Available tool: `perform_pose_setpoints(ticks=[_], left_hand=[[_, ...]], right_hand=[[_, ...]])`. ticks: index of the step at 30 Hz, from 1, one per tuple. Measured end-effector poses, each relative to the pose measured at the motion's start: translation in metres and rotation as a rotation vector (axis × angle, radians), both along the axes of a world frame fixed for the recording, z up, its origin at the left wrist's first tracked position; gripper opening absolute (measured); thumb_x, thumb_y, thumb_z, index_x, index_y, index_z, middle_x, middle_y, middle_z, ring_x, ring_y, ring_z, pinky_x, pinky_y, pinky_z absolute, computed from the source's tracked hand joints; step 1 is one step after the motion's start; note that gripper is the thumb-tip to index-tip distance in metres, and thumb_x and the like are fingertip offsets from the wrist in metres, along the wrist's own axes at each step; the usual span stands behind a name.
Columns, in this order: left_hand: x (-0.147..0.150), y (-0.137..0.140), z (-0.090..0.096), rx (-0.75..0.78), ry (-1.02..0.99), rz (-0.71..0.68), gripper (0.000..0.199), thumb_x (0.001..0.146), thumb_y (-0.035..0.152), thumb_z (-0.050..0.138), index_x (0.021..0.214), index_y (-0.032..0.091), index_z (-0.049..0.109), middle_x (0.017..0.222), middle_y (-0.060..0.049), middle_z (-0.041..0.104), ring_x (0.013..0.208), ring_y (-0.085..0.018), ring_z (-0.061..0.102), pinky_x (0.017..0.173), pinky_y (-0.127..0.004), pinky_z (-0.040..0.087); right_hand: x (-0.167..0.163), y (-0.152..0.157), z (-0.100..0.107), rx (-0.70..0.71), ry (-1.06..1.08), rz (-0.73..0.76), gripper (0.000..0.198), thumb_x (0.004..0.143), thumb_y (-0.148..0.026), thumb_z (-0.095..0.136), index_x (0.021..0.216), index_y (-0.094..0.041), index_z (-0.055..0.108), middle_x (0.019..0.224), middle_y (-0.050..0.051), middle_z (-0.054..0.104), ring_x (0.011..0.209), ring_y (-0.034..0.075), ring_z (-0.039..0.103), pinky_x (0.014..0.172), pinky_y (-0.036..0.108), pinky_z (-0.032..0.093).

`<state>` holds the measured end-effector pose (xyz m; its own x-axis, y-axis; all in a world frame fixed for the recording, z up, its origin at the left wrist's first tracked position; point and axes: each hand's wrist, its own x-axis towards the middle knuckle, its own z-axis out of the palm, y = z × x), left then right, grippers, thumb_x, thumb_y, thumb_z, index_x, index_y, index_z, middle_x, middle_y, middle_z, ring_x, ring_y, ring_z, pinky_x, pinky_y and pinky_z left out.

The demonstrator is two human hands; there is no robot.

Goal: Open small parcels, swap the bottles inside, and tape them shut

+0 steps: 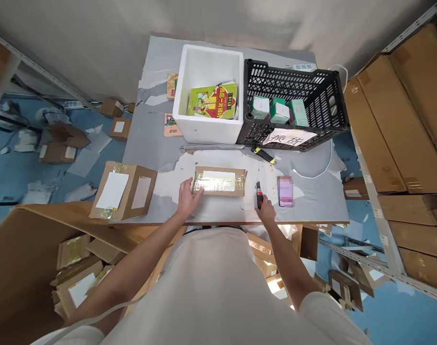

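Note:
A flat cardboard box [219,181], sealed with shiny tape over a white label, lies lengthwise on the table in front of me. My left hand [189,196] grips its left end, thumb at the near corner and fingers along the side. In my right hand [266,211] is a red and black utility knife [259,196], its dark blade pointing away from me. The knife is a little right of the box and apart from it. Farther right lies a phone [285,191] with a blurred pinkish screen. A yellow and black cutter [263,155] rests behind the knife.
At the back stand a white foam bin [209,125] with colourful booklets and a black crate [293,127] holding green boxes. A taped carton [127,190] sits at the table's left edge. Below left, a large open carton [20,258] holds boxes. Shelved cartons [401,120] line the right.

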<state>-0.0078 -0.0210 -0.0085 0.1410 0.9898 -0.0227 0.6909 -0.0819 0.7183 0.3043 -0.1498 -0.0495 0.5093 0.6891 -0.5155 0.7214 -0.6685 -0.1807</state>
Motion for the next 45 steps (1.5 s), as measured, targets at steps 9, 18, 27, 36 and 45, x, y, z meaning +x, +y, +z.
perform_pose_setpoints(ticks=[9,18,27,36,45], left_hand=[[0.006,-0.017,-0.01,0.266,0.114,-0.458,0.036,0.093,0.026,0.037,0.126,0.023,0.051,0.132,-0.012,0.053,0.132,-0.026,0.037,0.106,-0.049,0.03],[0.001,-0.014,-0.023,0.309,0.096,-0.472,0.038,0.094,0.017,0.032,0.125,0.021,0.053,0.132,-0.012,0.054,0.133,-0.023,0.038,0.105,-0.048,0.033],[0.0,-0.014,-0.027,0.296,0.073,-0.469,0.04,0.093,0.019,0.031,0.127,0.022,0.051,0.133,-0.012,0.053,0.133,-0.023,0.037,0.105,-0.05,0.032],[0.0,-0.015,-0.028,0.268,0.099,-0.448,0.038,0.094,0.021,0.032,0.126,0.023,0.053,0.132,-0.011,0.055,0.131,-0.022,0.041,0.106,-0.048,0.032],[0.001,-0.015,-0.031,0.26,0.131,-0.449,0.041,0.094,0.019,0.029,0.126,0.022,0.053,0.13,-0.011,0.056,0.13,-0.02,0.043,0.107,-0.048,0.032]], right_hand=[[0.001,0.052,0.076,0.608,0.068,0.191,0.061,0.09,-0.023,0.027,0.148,-0.015,0.008,0.136,0.017,0.041,0.124,0.026,0.042,0.098,0.042,0.039],[-0.088,0.153,0.128,0.083,0.072,1.244,0.061,0.093,-0.017,0.033,0.147,-0.038,0.013,0.112,0.008,0.058,0.091,0.021,0.062,0.076,0.03,0.043],[-0.099,0.157,0.132,0.019,-0.027,1.349,0.07,0.09,-0.009,0.032,0.146,-0.041,0.007,0.114,0.01,0.056,0.089,0.023,0.064,0.073,0.032,0.044],[-0.102,0.155,0.127,0.002,-0.029,1.315,0.069,0.092,-0.011,0.03,0.146,-0.042,0.0,0.115,0.012,0.055,0.09,0.025,0.064,0.074,0.037,0.046],[-0.096,0.158,0.126,-0.028,-0.06,1.326,0.065,0.091,-0.013,0.033,0.145,-0.042,0.013,0.116,0.013,0.057,0.091,0.026,0.064,0.073,0.038,0.046]])
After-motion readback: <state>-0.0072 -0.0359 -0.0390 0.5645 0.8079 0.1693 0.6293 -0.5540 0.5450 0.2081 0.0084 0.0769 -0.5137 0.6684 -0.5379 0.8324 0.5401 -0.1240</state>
